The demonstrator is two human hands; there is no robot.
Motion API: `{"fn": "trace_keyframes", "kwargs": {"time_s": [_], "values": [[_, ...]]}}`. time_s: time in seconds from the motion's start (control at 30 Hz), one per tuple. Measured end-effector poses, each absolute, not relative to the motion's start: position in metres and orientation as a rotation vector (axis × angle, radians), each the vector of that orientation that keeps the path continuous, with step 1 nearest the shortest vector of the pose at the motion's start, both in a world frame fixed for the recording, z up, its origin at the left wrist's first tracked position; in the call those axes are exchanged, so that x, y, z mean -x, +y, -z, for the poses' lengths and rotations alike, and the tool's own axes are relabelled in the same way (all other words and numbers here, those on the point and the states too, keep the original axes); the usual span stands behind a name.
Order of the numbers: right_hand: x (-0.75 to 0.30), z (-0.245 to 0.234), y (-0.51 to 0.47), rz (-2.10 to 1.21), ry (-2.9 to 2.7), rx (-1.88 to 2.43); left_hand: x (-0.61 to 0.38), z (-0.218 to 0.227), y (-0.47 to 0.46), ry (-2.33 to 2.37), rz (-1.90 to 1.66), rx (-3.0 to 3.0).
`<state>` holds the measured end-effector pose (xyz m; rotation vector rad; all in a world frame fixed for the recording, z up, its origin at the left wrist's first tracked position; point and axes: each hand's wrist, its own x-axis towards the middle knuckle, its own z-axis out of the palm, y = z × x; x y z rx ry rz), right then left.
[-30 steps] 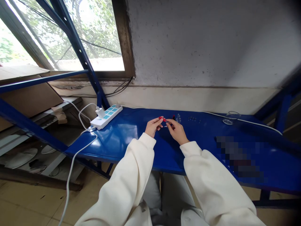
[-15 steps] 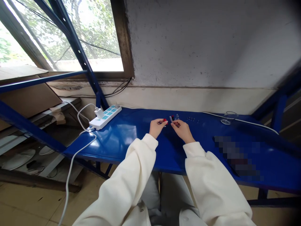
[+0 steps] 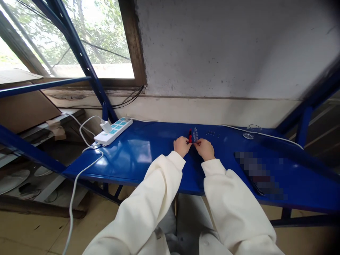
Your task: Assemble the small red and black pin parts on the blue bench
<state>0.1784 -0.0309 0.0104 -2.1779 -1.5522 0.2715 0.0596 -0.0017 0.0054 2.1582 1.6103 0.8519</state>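
My left hand [image 3: 182, 146] is closed over the blue table, its thumb and fingertips pinched at the near end of a short row of small red pieces [image 3: 190, 135]. Right beside that row runs a row of small clear plastic pieces [image 3: 195, 134]. At its near end the fingertips of my right hand [image 3: 204, 149] are closed in a pinch. The pieces between the fingers are mostly hidden and too small to make out fully. Behind and right of my right hand, several tiny dark pieces [image 3: 211, 133] lie on the table.
A white power strip [image 3: 113, 132] with a plug and cable lies at the table's left end. At the back right stands a clear cup [image 3: 249, 135]. A blurred dark flat object [image 3: 261, 175] lies to the right on the blue table [image 3: 159, 141]. Blue metal posts flank both sides.
Both hands have come down and closer together. The red-tipped and translucent pieces held apart before are now at the two rows on the table. The view has shifted slightly right.
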Motion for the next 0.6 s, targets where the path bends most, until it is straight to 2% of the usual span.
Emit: {"fn": "trace_keyframes", "kwargs": {"time_s": [0.2, 0.43, 0.6], "values": [[-0.177, -0.009, -0.031, -0.270, -1.567, 2.231, -0.059, -0.004, -0.004, 1.678, -0.734, -2.264], [-0.177, -0.011, -0.033, -0.261, -1.579, 2.243, -0.053, -0.009, -0.016, 1.605, -0.940, -2.412], [-0.177, -0.010, -0.033, -0.251, -1.580, 2.243, -0.051, -0.006, -0.019, 1.480, -0.895, -2.576]]}}
